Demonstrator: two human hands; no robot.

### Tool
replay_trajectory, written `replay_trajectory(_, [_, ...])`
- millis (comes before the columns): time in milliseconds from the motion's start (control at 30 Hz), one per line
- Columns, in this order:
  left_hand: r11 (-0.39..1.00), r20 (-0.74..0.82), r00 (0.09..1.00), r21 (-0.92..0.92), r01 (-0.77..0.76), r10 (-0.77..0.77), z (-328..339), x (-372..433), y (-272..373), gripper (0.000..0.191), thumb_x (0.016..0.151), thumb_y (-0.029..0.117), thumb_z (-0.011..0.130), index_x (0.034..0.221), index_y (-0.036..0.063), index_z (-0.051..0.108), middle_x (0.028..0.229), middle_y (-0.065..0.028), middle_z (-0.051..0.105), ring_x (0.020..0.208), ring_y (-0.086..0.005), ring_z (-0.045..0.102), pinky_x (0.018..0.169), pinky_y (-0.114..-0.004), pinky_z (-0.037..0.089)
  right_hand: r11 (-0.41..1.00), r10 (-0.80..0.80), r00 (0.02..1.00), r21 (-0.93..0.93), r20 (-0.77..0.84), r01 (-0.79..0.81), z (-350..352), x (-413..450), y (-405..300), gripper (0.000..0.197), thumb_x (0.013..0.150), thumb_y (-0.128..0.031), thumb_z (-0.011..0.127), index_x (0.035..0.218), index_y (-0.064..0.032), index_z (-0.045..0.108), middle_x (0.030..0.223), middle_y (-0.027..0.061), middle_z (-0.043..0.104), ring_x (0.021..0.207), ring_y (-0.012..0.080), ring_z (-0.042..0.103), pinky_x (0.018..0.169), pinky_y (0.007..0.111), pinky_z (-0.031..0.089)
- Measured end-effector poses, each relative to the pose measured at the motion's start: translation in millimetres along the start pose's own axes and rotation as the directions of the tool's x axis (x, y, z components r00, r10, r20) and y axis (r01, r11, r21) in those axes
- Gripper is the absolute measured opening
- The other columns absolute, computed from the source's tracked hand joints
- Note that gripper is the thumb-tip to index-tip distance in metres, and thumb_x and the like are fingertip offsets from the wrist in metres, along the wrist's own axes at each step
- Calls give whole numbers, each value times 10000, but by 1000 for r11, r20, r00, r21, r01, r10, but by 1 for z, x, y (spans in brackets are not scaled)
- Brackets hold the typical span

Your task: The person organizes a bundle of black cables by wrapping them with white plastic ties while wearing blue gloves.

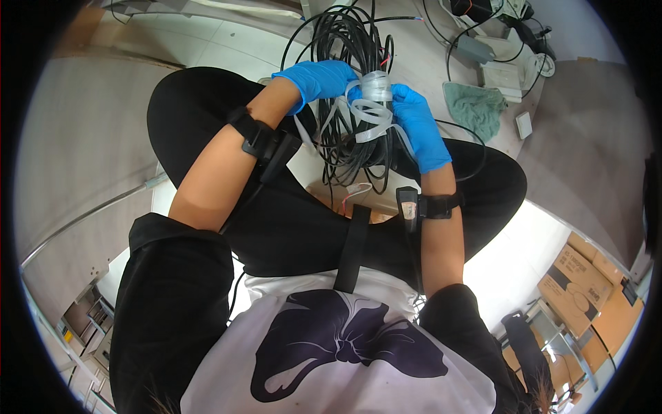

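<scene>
A large bundle of black cable (344, 39) lies before me between my knees. Around its middle runs a whitish plastic strap (377, 87), wound several times, with loose curls hanging below. My left hand (321, 83), in a blue glove, is at the bundle's left side with its fingertips by the strap, partly hidden behind it. My right hand (417, 124), also gloved in blue, is closed at the right side of the strap, and a strip of the plastic runs down beside it. Thin red and white wires (357, 191) show below the bundle.
A green cloth (476, 108) lies at the right, near a white box-like part (523, 125). Beyond it are a grey adapter (475, 49) and tangled leads. Grey panels stand on both sides. Cardboard boxes (575, 282) are at the lower right.
</scene>
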State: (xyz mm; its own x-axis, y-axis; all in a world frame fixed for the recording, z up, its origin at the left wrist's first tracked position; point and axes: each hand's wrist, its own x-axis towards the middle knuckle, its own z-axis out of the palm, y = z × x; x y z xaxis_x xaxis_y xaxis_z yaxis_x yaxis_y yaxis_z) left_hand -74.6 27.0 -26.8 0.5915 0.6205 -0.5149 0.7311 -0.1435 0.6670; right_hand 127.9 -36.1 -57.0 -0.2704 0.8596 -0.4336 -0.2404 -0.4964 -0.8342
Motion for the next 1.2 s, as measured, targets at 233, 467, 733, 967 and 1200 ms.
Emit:
replay_trajectory(233, [999, 80, 996, 14, 34, -35, 5, 7, 9, 353, 822, 329, 539, 1017, 41, 597, 969, -161, 612, 877, -283, 589, 789, -336, 440, 994, 77, 997, 82, -25, -75, -12, -4, 14, 233, 826, -24, 463, 1031, -18, 574, 954, 66, 610, 853, 142, 588, 769, 253, 473])
replay_trajectory(467, [980, 70, 997, -195, 41, -28, 22, 15, -4, 283, 714, 369, 608, 816, 110, 663, 843, -112, 603, 829, -249, 553, 785, -356, 412, 985, 153, 971, 112, -186, -133, 7, 3, 7, 184, 857, -50, 477, 991, -54, 603, 901, 75, 632, 765, 158, 616, 677, 265, 516])
replay_trajectory(733, [974, 111, 992, -212, 83, -60, 18, 7, 10, 309, 702, 361, 607, 840, 91, 666, 901, -119, 611, 807, -235, 541, 763, -342, 412, 984, 159, 982, 96, -104, -149, 7, -7, 3, 193, 884, -176, 478, 980, -68, 607, 878, 62, 633, 726, 139, 619, 635, 267, 531])
replay_trajectory(967, [964, 60, 981, -188, 190, -182, 15, 18, 8, 348, 601, 366, 690, 767, 60, 683, 750, -125, 631, 645, -234, 563, 662, -342, 445, 966, 198, 961, 205, -193, -157, -2, -4, 18, 228, 871, -226, 497, 1002, -71, 601, 869, 56, 627, 722, 139, 608, 614, 264, 516])
replay_trajectory(1200, [930, 61, 974, -290, 225, -217, 35, 36, -17, 250, 640, 244, 672, 788, 43, 674, 633, -45, 617, 617, -139, 558, 683, -297, 437, 967, 175, 957, 224, -230, -123, 8, -27, 12, 313, 849, -293, 539, 1074, -79, 579, 923, 34, 600, 769, 133, 571, 646, 253, 474])
